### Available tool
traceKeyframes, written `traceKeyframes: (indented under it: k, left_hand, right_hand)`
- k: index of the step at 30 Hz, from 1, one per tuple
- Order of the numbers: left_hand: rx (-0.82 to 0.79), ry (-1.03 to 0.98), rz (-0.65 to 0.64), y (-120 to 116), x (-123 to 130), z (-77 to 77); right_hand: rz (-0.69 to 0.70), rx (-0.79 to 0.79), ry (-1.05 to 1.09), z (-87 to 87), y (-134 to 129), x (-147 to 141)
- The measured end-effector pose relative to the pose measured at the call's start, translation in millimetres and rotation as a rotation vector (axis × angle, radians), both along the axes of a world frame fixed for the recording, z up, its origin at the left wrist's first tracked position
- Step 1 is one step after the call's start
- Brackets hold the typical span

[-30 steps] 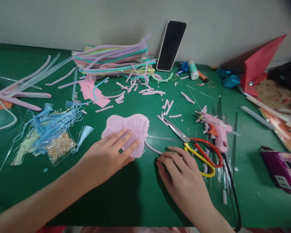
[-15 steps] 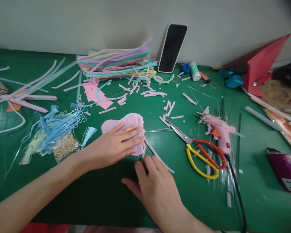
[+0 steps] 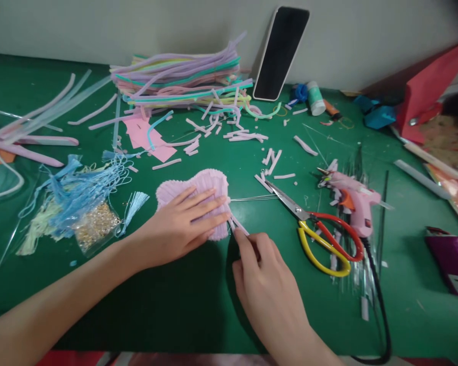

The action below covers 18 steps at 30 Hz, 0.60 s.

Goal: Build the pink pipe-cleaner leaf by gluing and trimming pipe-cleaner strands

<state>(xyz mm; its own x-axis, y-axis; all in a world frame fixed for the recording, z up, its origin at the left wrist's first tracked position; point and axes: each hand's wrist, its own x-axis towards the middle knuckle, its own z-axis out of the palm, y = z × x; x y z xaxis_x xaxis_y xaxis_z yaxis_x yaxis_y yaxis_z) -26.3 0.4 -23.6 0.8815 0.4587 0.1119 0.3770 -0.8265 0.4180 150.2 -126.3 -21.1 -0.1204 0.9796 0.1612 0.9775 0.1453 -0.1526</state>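
Observation:
My left hand [image 3: 193, 216] lies flat with its fingers spread on a lilac, heart-like piece [image 3: 209, 183] of ribbed pipe cleaner, pressing it to the table. Beside its lower right edge, my right hand [image 3: 265, 274] is closed in a pinch on a thin lilac pipe cleaner [image 3: 237, 223] that runs from the piece. The fingertips partly hide that strand. Thin wires [image 3: 252, 198] stick out rightward from the piece. Scissors [image 3: 299, 213] with red and yellow handles lie open to the right of my hands.
A pink glue gun [image 3: 361, 203] rests on clear strips at right. Blue tassels [image 3: 87, 188] and a bag of gold beads [image 3: 95, 226] lie left. Behind are cut lilac bits [image 3: 246, 136], a pipe cleaner bundle [image 3: 179, 81] and a phone [image 3: 281, 53] leaning on the wall.
My right hand has moved right and slightly up, from below the piece to the strand at its lower right edge. My left hand stays on the piece. The view has shifted a little.

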Motion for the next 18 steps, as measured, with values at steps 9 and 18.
traceKeyframes:
  k: [9, 18]
  left_hand:
    - [0.009, 0.006, 0.009, -2.4, 0.2, -3.9]
    - [0.037, -0.017, -0.082, -6.4, 0.5, -3.8]
  right_hand:
    - [0.114, 0.017, -0.007, -1.8, -2.7, 6.6]
    - [0.192, 0.07, 0.06, 5.5, 1.3, 7.9]
